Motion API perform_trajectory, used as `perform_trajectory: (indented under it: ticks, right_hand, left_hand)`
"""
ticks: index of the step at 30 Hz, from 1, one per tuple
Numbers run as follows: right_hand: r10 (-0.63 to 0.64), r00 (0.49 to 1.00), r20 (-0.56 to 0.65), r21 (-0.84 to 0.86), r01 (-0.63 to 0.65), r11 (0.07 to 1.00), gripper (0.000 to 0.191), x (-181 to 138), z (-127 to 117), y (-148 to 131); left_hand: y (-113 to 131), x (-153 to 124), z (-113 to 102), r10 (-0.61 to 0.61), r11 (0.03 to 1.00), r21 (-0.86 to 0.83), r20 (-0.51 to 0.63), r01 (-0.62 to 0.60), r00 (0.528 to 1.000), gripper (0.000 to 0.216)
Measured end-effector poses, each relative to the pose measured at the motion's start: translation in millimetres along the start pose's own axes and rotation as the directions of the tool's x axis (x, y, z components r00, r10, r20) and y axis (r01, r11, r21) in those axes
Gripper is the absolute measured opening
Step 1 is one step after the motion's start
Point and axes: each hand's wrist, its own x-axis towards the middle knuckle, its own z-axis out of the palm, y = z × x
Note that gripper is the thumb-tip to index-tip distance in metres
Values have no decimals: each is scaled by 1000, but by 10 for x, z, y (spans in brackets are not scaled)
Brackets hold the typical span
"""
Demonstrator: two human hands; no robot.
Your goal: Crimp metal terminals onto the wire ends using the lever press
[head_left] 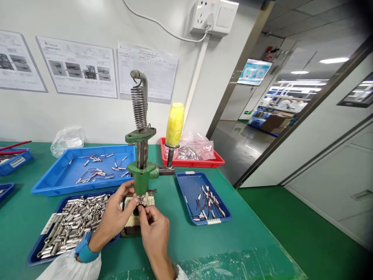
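A green hand press (142,179) with a coil spring on top and a yellow-wrapped lever handle (175,124) stands on the table. Both of my hands are at its base, beneath the ram. My left hand (116,212) comes in from the left, thumb and fingers closing around the press point. From the front right, my right hand (155,229) pinches with thumb and forefinger just under the ram. Whatever small part lies between my fingertips is too small and covered to name. A blue tray of shiny metal tubes (75,219) sits beside my left forearm.
Behind the press, a large blue tray (43,188) holds short wired pieces. To the right, a smaller blue tray (186,186) carries wires with white ends. A red tray (218,160) with bagged parts is at the back. The table's right edge (262,229) borders a green floor.
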Motion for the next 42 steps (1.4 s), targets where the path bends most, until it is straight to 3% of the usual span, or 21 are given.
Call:
perform_trajectory:
  ticks: [4, 9, 14, 17, 20, 22, 24, 26, 27, 28, 29, 30, 31, 32, 33, 36, 38, 40, 42]
  right_hand:
    - [24, 1000, 16, 7, -24, 1000, 46, -12, 3, 5]
    - [29, 998, 51, 30, -31, 999, 46, 19, -22, -18]
    - [7, 975, 222, 87, -27, 996, 40, 59, -430, -92]
    - [12, 1000, 23, 119, -15, 993, 42, 322, -881, -325]
    - [-132, 962, -239, 17, 140, 990, 45, 930, -1217, -872]
    - [-243, 937, -250, -5, 250, 968, 50, 1387, -1311, -1324]
    - [-315, 938, -148, 37, 323, 946, 44, 1709, -1319, -1714]
    - [-315, 949, -15, 52, 316, 947, 31, 1756, -1250, -1967]
    - [-312, 948, -66, 58, 316, 947, 28, 1667, -1194, -2038]
    - [-343, 920, -190, 53, 359, 932, 28, 1521, -1134, -2077]
    - [-361, 840, -404, 53, 416, 908, 27, 1349, -1080, -2091]
    - [-329, 777, -537, 89, 440, 894, 24, 1182, -1042, -2086]
    - [-295, 749, -593, 99, 432, 897, 21, 1052, -1028, -2070]
    - [-329, 701, -633, 10, 433, 902, 22, 976, -1040, -2045]
    - [-411, 706, -577, -52, 471, 881, 22, 959, -1081, -2010]
    - [-479, 844, -241, -10, 492, 871, 41, 1132, -1323, -1755]
    - [-427, 887, -176, -40, 427, 904, 48, 1236, -1515, -1383]
    - [-348, 926, -147, -224, 311, 924, 38, 1225, -1665, -868]
    - [-109, 994, -9, -524, 88, 847, 33, 1114, -1743, -316]
  left_hand:
    - [-8, -12, -11, 74, 972, 224, 0, -72, 997, 39]
    - [2, -29, -15, 198, 912, 362, 29, -195, 980, 29]
    - [-34, -111, -27, 226, 912, 345, 26, -221, 974, 29]
    - [-46, -149, -52, 239, 920, 312, 38, -239, 970, 33]
    - [-51, -134, -108, 256, 920, 298, 35, -255, 966, 34]
    - [-48, -116, -140, 254, 920, 299, 36, -253, 967, 27]
    - [-38, -104, -155, 250, 922, 300, 30, -247, 968, 20]
    - [-25, -98, -157, 252, 922, 298, 24, -247, 968, 18]
    - [-21, -99, -156, 257, 921, 296, 24, -253, 966, 18]
    - [-19, -103, -155, 267, 920, 290, 28, -263, 963, 18]
    - [-20, -108, -154, 273, 920, 282, 40, -273, 961, 18]
    - [-24, -113, -154, 277, 921, 273, 47, -280, 960, 18]
    - [-29, -117, -153, 281, 922, 265, 49, -283, 959, 18]
    - [-35, -119, -153, 276, 924, 259, 53, -280, 960, 17]
    - [-41, -119, -152, 274, 926, 260, 34, -274, 961, 17]
    - [-50, -106, -148, 258, 927, 276, 20, -253, 966, 17]
    - [-53, -96, -144, 244, 929, 280, 30, -243, 969, 18]
    - [-59, -94, -138, 231, 933, 277, 35, -231, 972, 19]
    - [-73, -101, -128, 216, 938, 273, 27, -215, 976, 21]
